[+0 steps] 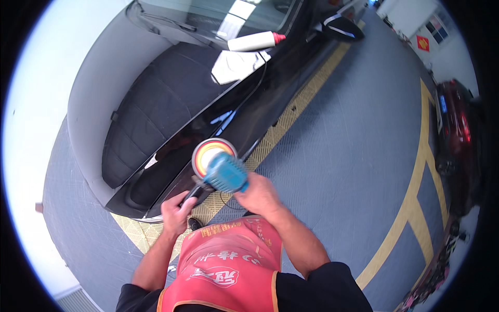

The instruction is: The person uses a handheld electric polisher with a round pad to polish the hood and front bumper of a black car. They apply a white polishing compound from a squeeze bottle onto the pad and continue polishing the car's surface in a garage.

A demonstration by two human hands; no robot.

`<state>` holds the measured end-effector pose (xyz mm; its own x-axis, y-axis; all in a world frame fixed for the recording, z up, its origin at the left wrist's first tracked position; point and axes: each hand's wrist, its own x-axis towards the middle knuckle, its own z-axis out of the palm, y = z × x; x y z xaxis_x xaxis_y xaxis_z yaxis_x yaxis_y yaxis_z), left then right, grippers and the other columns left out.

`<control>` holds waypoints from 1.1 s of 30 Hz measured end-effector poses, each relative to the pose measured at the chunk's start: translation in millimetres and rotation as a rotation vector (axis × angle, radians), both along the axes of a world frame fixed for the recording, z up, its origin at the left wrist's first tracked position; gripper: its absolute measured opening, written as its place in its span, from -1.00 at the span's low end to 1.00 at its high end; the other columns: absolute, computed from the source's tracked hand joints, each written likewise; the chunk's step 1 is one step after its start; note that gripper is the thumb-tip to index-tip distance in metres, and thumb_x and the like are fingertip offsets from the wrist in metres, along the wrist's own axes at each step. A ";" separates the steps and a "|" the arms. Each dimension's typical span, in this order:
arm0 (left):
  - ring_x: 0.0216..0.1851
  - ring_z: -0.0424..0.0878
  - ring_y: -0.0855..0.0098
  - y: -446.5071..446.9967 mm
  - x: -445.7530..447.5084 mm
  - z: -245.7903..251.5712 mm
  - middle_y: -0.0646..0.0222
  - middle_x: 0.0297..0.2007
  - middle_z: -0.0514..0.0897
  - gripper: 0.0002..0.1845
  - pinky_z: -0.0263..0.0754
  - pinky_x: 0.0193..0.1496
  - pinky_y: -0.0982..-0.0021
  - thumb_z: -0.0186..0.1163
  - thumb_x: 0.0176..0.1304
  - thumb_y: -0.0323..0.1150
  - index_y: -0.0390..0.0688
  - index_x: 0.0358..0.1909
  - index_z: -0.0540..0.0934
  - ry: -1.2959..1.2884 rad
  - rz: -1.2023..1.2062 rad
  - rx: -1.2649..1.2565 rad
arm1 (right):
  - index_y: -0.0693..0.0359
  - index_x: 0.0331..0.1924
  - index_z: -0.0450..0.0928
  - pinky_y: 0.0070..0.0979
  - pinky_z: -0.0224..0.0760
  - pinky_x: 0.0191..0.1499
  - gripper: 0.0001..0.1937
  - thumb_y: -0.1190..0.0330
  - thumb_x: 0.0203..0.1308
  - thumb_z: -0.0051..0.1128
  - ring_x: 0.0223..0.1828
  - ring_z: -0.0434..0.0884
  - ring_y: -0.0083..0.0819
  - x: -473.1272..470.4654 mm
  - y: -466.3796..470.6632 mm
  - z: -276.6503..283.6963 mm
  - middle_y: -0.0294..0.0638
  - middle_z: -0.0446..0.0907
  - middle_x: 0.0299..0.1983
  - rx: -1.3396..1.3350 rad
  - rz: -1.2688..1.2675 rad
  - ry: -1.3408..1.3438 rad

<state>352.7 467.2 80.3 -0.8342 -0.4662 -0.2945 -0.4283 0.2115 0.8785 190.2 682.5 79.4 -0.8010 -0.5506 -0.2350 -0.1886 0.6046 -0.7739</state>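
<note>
A blue power polisher (228,171) is held between my two hands. My left hand (177,212) is wrapped around its black side handle (195,193). My right hand (259,195) grips the rear of the blue body, and the polisher hides part of its fingers. The round pad (200,152), ringed in red, yellow and white, is at the side of a glossy black car's front fender (241,121); whether it touches the paint I cannot tell. A white bottle with a red cap (253,41) and a white cloth (237,67) lie near the windshield.
A black cable (262,76) runs over the fender. The side mirror (343,29) juts out farther back. Yellow floor grating (300,101) borders the car, and grey flooring (343,156) stretches right. A dark red car (458,144) stands at the far right.
</note>
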 end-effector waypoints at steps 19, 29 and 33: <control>-0.36 0.76 -0.05 31.4 -73.6 -2.7 0.02 -0.45 0.75 -0.58 0.64 -0.20 0.05 0.51 0.16 0.00 -0.21 -0.31 0.77 -0.094 -0.342 -0.003 | 0.28 -0.03 0.64 -0.02 0.64 -0.19 -0.52 0.16 0.04 0.54 -0.21 0.75 0.18 -11.1 61.9 49.0 0.09 0.72 -0.20 0.095 -0.011 0.354; -0.21 0.78 -0.01 0.4 -80.4 -23.7 0.14 -0.17 0.83 -0.58 0.68 -0.07 0.09 0.47 0.16 -0.09 -0.03 0.03 0.81 0.135 -0.557 0.031 | 0.26 -0.04 0.65 -0.08 0.59 -0.19 -0.57 0.35 -0.01 0.57 -0.20 0.73 0.13 24.8 48.3 55.5 0.03 0.69 -0.20 0.124 -0.127 0.391; -0.09 0.78 0.02 0.0 -89.1 -2.2 0.21 0.00 0.81 -0.56 0.68 -0.01 0.14 0.46 0.17 -0.17 0.02 0.11 0.77 0.292 -0.469 0.119 | 0.31 0.00 0.66 -0.19 0.60 -0.12 -0.61 0.45 0.06 0.50 -0.18 0.76 0.09 23.0 41.1 85.4 0.06 0.73 -0.17 0.294 -0.190 0.313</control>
